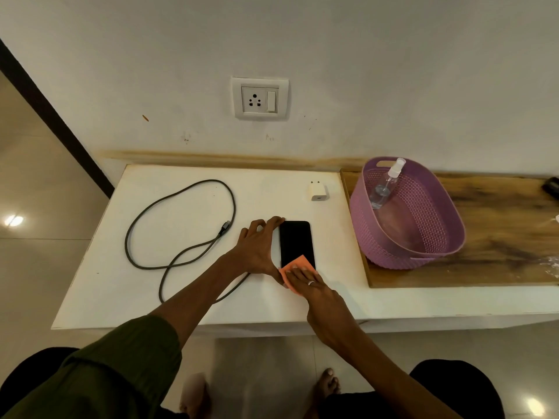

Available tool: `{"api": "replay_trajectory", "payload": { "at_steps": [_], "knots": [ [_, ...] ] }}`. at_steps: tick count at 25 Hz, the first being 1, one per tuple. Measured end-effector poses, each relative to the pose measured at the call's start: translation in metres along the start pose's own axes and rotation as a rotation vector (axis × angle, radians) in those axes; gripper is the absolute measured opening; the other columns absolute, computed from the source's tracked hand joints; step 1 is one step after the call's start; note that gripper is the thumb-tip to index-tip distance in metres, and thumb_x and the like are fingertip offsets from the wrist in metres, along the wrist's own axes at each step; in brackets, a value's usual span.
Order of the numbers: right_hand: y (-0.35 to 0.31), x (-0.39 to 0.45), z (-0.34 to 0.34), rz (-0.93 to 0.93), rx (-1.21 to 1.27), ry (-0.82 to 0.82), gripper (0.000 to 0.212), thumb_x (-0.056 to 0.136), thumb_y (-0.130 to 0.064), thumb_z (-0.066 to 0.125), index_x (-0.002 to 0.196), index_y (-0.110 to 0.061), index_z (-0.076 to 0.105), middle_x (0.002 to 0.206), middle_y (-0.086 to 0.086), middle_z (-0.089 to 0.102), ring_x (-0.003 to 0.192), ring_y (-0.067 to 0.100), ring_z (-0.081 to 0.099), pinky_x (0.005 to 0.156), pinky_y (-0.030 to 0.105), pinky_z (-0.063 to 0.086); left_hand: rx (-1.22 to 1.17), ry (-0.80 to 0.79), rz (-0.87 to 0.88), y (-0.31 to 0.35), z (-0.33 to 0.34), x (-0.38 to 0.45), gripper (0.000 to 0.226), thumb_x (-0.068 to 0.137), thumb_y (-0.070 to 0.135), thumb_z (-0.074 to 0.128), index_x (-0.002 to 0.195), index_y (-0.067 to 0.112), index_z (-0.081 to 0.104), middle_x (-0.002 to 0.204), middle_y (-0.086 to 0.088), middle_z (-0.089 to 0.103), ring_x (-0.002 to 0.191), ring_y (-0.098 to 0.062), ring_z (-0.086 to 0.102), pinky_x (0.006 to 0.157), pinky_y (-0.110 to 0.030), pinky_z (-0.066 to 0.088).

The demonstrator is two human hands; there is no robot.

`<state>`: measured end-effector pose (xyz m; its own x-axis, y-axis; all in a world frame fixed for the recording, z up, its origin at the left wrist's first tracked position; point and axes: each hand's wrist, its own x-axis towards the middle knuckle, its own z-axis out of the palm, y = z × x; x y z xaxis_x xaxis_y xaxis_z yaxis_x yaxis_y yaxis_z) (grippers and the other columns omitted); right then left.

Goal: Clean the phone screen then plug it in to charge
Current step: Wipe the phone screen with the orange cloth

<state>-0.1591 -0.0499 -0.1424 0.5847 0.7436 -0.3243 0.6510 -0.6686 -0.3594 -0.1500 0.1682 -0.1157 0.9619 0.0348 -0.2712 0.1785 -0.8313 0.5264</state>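
Note:
A black phone (295, 241) lies face up on the white table (181, 303). My left hand (258, 246) rests against the phone's left edge, fingertips touching its top left corner. My right hand (311, 287) presses an orange cloth (295, 269) flat onto the phone's near end with straight fingers. A dark charging cable (181, 225) lies looped on the table to the left; part of it runs under my left forearm. A white charger plug (318, 191) stands at the table's back right. A wall socket (259, 98) with a switch sits above the table.
A purple basket (423, 258) stands on the wooden surface (499, 231) to the right, with a clear spray bottle (385, 184) leaning inside it. A dark object (551, 186) lies at the far right edge. My bare feet are on the tiled floor below.

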Motion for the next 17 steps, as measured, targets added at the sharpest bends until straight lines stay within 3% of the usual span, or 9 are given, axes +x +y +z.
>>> {"api": "replay_trajectory", "payload": {
  "at_steps": [3,7,10,14,17],
  "knots": [
    [0.005,-0.006,-0.006,-0.024,0.031,-0.092,0.078,0.094,-0.006,0.052,0.139,-0.018,-0.011,0.158,0.018,-0.01,0.15,0.029,-0.001,0.117,0.022,-0.007,0.008,-0.006,0.001,-0.001,-0.001,0.001,0.147,0.03,0.069,0.088,0.148,0.038,0.006,0.15,-0.003,0.031,0.144,-0.024,0.013,0.115,-0.048,0.019],
    [0.013,-0.019,-0.004,0.024,-0.098,-0.096,0.081,0.095,-0.011,0.053,0.151,-0.019,-0.005,0.161,0.004,-0.013,0.15,0.022,-0.005,0.12,0.032,0.001,0.0,-0.002,0.019,-0.003,-0.001,0.0,0.149,0.026,0.079,0.081,0.148,0.039,0.005,0.15,0.0,0.032,0.142,-0.024,0.016,0.112,-0.046,0.022],
    [0.014,-0.029,-0.008,0.147,-0.036,-0.1,0.082,0.095,-0.01,0.052,0.151,-0.019,-0.009,0.161,0.002,-0.014,0.15,0.024,-0.002,0.12,0.037,0.005,-0.024,0.014,0.016,-0.003,0.0,-0.001,0.151,0.021,0.084,0.078,0.146,0.041,0.006,0.148,0.001,0.032,0.14,-0.024,0.02,0.112,-0.046,0.023],
    [0.014,-0.032,-0.012,0.273,0.146,-0.013,0.073,0.099,-0.014,0.046,0.149,-0.006,-0.006,0.162,0.006,-0.003,0.149,0.021,0.014,0.119,0.031,0.007,-0.04,0.022,0.004,-0.002,0.002,-0.002,0.151,0.018,0.083,0.079,0.145,0.043,0.007,0.146,0.001,0.032,0.14,-0.024,0.019,0.113,-0.046,0.023],
    [0.011,-0.026,-0.014,0.258,0.21,0.107,0.07,0.096,-0.005,0.049,0.151,-0.011,0.007,0.16,0.004,0.017,0.142,0.024,0.033,0.116,0.03,0.026,-0.041,0.007,-0.004,-0.001,0.001,-0.002,0.152,0.021,0.079,0.081,0.148,0.039,0.006,0.15,0.0,0.029,0.143,-0.024,0.016,0.115,-0.047,0.021]
  ]
}}
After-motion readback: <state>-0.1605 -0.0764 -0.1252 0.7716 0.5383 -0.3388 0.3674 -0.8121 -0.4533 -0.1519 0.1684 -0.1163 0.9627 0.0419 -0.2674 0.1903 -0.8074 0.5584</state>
